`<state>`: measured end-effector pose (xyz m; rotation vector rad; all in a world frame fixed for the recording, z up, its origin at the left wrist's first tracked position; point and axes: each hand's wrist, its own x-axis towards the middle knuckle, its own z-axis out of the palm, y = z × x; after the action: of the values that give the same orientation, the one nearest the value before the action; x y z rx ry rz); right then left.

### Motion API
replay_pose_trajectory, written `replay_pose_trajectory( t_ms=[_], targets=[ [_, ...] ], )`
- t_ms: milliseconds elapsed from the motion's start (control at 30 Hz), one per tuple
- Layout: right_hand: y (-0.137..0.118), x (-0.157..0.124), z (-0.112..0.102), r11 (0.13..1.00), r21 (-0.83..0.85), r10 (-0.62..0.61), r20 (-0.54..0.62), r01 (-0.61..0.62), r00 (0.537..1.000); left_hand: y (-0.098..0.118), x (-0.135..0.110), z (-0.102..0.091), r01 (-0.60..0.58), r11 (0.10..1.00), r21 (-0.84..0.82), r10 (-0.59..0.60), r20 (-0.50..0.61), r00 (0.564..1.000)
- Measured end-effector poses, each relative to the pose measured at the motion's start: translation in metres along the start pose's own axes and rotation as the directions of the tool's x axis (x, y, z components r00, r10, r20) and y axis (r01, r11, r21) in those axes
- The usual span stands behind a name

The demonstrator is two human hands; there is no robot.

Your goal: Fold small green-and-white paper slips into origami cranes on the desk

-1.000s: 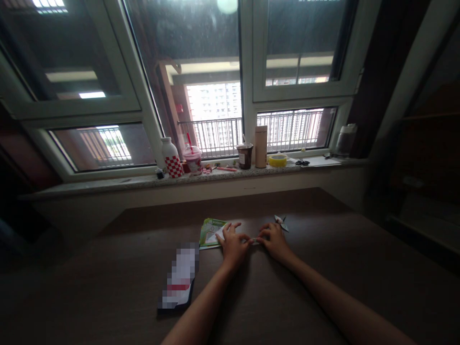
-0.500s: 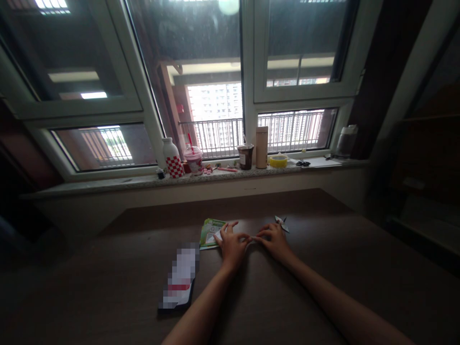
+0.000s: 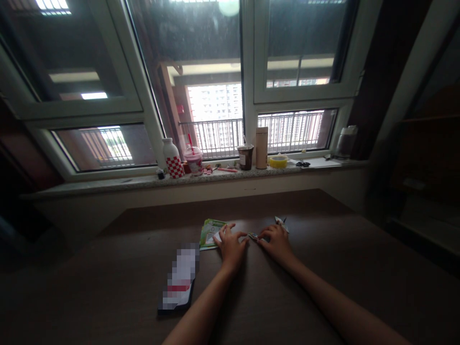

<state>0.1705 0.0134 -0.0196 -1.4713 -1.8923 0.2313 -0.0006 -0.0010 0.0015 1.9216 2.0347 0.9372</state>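
Between my hands, just above or on the table, is a small folded piece of paper (image 3: 253, 236) with a patterned surface. My right hand (image 3: 276, 242) pinches its right end between thumb and fingers. At its left end are the thumb and index fingertips of my left hand (image 3: 232, 247), closed in a loose pinch; its other fingers are spread. Beneath and beside those spread fingers lie green and white printed sheets (image 3: 208, 235), partly covered by the hand. A small folded paper piece with pointed corners (image 3: 282, 223) rests just behind my right hand.
A phone-like dark-edged object (image 3: 179, 280), its face blurred out, lies left of my left forearm on the brown table (image 3: 143, 239). On the windowsill stand a checkered bottle (image 3: 173, 158), a pink drink cup (image 3: 194, 160), a dark cup (image 3: 245, 157), a tan flask (image 3: 262, 148), yellow tape (image 3: 278, 161) and scissors (image 3: 303, 164).
The fingertips have drawn slightly apart, and more of the folded paper shows between them, its patterned side now visible instead of a pale edge. Both forearms stay nearly in place.
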Motion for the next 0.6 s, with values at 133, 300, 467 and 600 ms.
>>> replay_pose_trajectory(
  t_ms=[133, 300, 467, 600],
  targets=[
    [-0.0035, -0.0006, -0.0005, 1.000, -0.007, -0.027, 0.033, 0.027, 0.999, 0.0003, -0.0003, 0.0007, 0.002, 1.000, 0.020, -0.002, 0.007, 1.000],
    [-0.0069, -0.0017, -0.0013, 0.996, -0.004, -0.088, 0.060, 0.089, 0.994, 0.0005, -0.0001, 0.0029, -0.015, 0.999, 0.043, 0.014, 0.033, 0.999],
    [-0.0066, -0.0016, -0.0009, 0.994, 0.038, -0.105, 0.111, 0.101, 0.988, 0.0000, 0.0000, 0.0048, -0.028, 0.997, 0.070, 0.025, 0.042, 0.999],
    [-0.0042, -0.0004, 0.0020, 0.995, 0.080, -0.072, 0.138, 0.061, 0.988, -0.0020, -0.0004, 0.0065, -0.032, 0.997, 0.074, 0.029, 0.042, 0.999]
  ],
)
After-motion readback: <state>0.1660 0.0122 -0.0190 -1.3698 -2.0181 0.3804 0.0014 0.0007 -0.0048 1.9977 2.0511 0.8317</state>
